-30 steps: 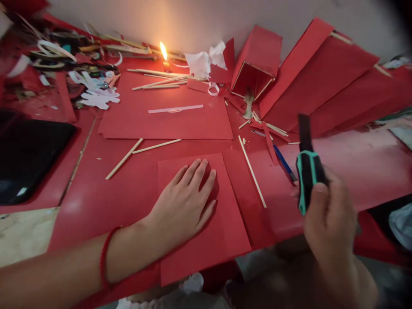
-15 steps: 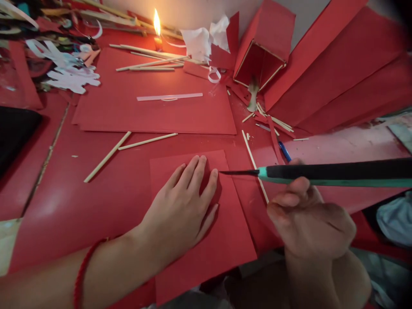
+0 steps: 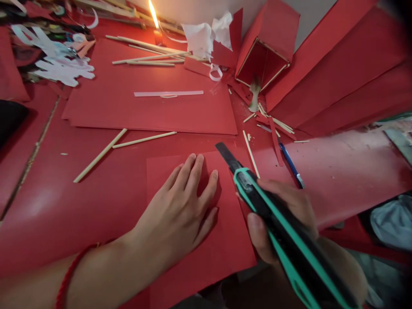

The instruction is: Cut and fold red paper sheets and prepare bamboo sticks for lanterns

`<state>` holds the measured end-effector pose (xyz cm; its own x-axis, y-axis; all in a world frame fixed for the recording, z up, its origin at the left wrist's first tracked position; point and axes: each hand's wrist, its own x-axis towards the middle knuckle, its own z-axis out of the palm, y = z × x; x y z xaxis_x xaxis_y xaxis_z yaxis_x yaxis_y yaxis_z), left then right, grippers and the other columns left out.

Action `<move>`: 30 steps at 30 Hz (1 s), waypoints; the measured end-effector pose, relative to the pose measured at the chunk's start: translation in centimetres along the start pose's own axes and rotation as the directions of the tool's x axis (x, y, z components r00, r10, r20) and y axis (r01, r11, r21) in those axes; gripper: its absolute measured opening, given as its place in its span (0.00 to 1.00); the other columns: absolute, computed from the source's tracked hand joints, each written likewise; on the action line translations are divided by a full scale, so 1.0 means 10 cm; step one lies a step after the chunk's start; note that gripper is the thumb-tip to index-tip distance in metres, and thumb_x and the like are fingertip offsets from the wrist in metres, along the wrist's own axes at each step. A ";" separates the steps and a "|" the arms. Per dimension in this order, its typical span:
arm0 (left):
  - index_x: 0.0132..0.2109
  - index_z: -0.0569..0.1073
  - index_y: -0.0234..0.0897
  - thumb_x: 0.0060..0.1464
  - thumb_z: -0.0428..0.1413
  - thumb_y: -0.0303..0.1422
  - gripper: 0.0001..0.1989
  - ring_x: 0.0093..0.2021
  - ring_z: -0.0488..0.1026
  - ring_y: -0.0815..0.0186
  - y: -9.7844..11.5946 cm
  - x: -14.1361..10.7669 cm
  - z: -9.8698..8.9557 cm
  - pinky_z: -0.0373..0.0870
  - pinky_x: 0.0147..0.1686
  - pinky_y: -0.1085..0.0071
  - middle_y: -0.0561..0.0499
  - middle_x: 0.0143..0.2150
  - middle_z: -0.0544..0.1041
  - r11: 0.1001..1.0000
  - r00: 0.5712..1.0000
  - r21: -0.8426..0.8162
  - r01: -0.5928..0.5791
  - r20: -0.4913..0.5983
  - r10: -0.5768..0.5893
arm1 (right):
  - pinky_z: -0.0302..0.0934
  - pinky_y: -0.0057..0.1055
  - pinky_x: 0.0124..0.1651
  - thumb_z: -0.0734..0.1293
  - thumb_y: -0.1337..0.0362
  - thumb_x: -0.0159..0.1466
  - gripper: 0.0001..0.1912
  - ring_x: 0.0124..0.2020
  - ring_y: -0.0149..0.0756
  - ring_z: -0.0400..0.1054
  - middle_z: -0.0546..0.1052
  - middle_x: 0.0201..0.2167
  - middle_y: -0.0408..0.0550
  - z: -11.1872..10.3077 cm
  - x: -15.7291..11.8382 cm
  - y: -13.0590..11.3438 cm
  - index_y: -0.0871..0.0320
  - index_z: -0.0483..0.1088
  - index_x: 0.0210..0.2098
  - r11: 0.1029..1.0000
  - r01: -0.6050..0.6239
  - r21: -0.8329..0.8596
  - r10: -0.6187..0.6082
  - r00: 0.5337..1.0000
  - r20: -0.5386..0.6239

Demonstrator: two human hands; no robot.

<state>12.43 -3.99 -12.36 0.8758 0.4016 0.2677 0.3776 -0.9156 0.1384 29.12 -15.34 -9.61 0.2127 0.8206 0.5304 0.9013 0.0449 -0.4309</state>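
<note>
My left hand (image 3: pixel 180 206) lies flat with fingers spread on a red sheet of card (image 3: pixel 225 253) near the table's front edge. A braided red cord circles that wrist. In my right hand (image 3: pixel 286 210) is a black and green utility knife (image 3: pixel 264 206), its blade extended and pointing up and to the left. The blade tip appears over the far right part of the sheet, apart from my left fingertips; whether it touches the card I cannot tell. Two thin wooden sticks (image 3: pixel 144 140) lie beyond the sheet to the left, and another stick (image 3: pixel 251 154) lies to its right.
A lit candle (image 3: pixel 157 36) burns at the back beside wooden sticks and stacked red card (image 3: pixel 106 103). An open red box (image 3: pixel 267 34) and large red panels (image 3: pixel 334 64) stand at the back right. A blue pen (image 3: pixel 291 165) lies right of the knife.
The utility knife has turned in my right hand from lying sideways to pointing up and left, its broad side now showing. My left hand stays on the card; the view has shifted slightly.
</note>
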 end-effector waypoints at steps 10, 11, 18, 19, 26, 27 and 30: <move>0.63 0.65 0.13 0.65 0.43 0.38 0.31 0.67 0.65 0.35 -0.01 -0.02 0.04 0.71 0.60 0.46 0.20 0.64 0.69 0.998 0.998 0.062 -0.032 -0.049 0.035 | 0.69 0.32 0.28 0.68 0.71 0.59 0.25 0.26 0.35 0.69 0.77 0.30 0.47 0.28 0.00 0.04 0.61 0.68 0.56 0.963 0.235 0.131 -0.234 0.972 -0.023; 0.63 0.66 0.14 0.65 0.42 0.38 0.31 0.67 0.65 0.36 -0.01 -0.02 0.04 0.70 0.61 0.46 0.21 0.64 0.69 0.998 0.999 0.057 -0.029 -0.043 0.031 | 0.68 0.32 0.27 0.68 0.70 0.58 0.25 0.26 0.35 0.68 0.77 0.30 0.48 0.27 -0.02 0.04 0.61 0.68 0.56 0.963 0.237 0.126 -0.238 0.971 -0.011; 0.61 0.68 0.13 0.65 0.41 0.37 0.30 0.67 0.65 0.34 0.00 0.00 0.04 0.71 0.59 0.43 0.20 0.64 0.68 0.999 1.000 0.034 -0.010 -0.028 0.011 | 0.67 0.30 0.26 0.67 0.72 0.59 0.23 0.27 0.36 0.70 0.76 0.29 0.49 0.27 -0.07 -0.03 0.61 0.69 0.54 0.974 0.223 0.047 -0.225 0.974 0.025; 0.62 0.68 0.14 0.65 0.41 0.37 0.30 0.67 0.64 0.35 0.01 0.00 0.04 0.70 0.60 0.43 0.21 0.65 0.68 1.000 1.000 0.028 0.000 -0.022 0.001 | 0.67 0.30 0.27 0.67 0.73 0.59 0.23 0.28 0.36 0.70 0.76 0.30 0.48 0.27 -0.07 -0.04 0.60 0.69 0.54 0.975 0.222 0.027 -0.223 0.974 0.031; 0.61 0.68 0.12 0.64 0.43 0.37 0.30 0.67 0.65 0.34 0.00 0.00 0.04 0.70 0.60 0.44 0.19 0.64 0.69 1.000 0.999 0.027 -0.013 -0.035 0.014 | 0.67 0.29 0.27 0.66 0.73 0.59 0.21 0.29 0.36 0.71 0.78 0.32 0.50 0.28 -0.08 -0.04 0.59 0.70 0.51 0.966 0.258 -0.026 -0.257 0.966 0.043; 0.60 0.68 0.12 0.64 0.42 0.37 0.30 0.66 0.66 0.34 0.00 0.00 0.03 0.70 0.60 0.44 0.19 0.64 0.69 0.999 0.999 0.036 -0.017 -0.036 0.018 | 0.68 0.29 0.27 0.66 0.73 0.58 0.21 0.30 0.37 0.72 0.78 0.32 0.51 0.28 -0.08 -0.03 0.59 0.70 0.51 0.967 0.255 -0.013 -0.254 0.966 0.039; 0.62 0.68 0.15 0.65 0.42 0.38 0.30 0.68 0.65 0.37 0.00 0.00 0.03 0.70 0.61 0.45 0.22 0.65 0.69 1.000 1.000 0.029 -0.005 -0.029 0.006 | 0.69 0.31 0.27 0.67 0.74 0.58 0.21 0.30 0.38 0.73 0.78 0.32 0.52 0.28 -0.07 -0.03 0.60 0.69 0.51 0.971 0.239 0.015 -0.240 0.970 0.043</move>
<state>12.52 -3.98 -12.66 0.8690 0.3968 0.2957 0.3817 -0.9177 0.1098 27.65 -14.39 -11.90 -0.0260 0.8099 0.5859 0.9201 0.2485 -0.3026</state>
